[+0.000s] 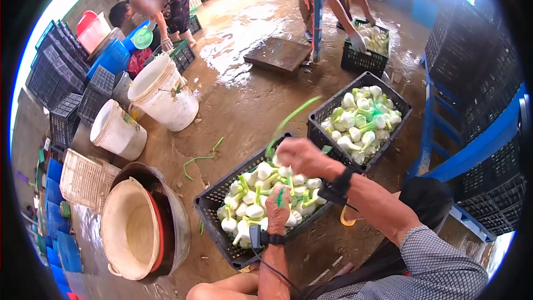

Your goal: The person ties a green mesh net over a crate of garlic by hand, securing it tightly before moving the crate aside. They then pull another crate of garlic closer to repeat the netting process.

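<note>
A black plastic crate (214,219) full of white garlic bulbs (255,211) with short green stems stands on the floor in front of me. Low over these bulbs is my left hand (278,206), fingers curled closed, with a bit of green strip showing against them. What it grips is hidden. My right hand (304,159) is closed above the crate's far right side, slightly blurred. From it a long green plastic strip (296,114) arcs up and away. Dark straps with small devices sit on both wrists.
Beyond to the right, a second garlic crate (408,112) carries green netting (380,123). White buckets (169,97) and a large basin (130,228) stand left. A platform scale (277,54) is ahead. One person (166,5) bends at left; another's gloved hand (358,43) touches a crate. Stacked crates (494,178) line the right.
</note>
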`<state>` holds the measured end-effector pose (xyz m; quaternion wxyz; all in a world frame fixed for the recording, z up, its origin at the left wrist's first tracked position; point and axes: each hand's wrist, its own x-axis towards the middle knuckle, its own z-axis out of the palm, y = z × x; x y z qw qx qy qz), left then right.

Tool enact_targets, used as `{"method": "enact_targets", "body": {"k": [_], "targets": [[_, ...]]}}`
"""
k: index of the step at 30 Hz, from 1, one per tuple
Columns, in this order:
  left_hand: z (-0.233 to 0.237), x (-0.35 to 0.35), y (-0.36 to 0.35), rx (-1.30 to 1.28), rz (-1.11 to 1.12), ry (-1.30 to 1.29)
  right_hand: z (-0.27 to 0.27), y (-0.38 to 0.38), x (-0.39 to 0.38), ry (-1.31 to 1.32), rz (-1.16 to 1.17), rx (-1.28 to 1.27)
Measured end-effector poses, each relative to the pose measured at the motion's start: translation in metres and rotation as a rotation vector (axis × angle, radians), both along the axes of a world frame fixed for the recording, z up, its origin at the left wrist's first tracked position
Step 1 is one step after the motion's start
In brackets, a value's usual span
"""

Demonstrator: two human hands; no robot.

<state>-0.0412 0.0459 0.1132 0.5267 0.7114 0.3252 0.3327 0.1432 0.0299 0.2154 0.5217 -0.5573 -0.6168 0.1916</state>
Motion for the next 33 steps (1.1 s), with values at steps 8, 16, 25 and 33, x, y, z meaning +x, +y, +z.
{"method": "enact_targets", "body": {"k": [8, 16, 25, 33], "targets": [[0.005, 0.002, -0.004, 0.050, 0.134, 0.091, -0.081, -0.010, -0.020, -0.078, 0.033, -0.358], [-0.001, 0.006, -0.003, 0.025, 0.244, 0.001, -0.079, -0.009, -0.025, -0.097, 0.097, -0.267], [-0.012, 0.004, 0.008, 0.051, 0.103, 0.174, -0.088, -0.035, -0.021, -0.044, 0.094, -0.335], [-0.018, 0.002, 0.009, 0.037, 0.114, 0.236, -0.088, -0.043, -0.033, 0.026, 0.035, -0.276]]}}
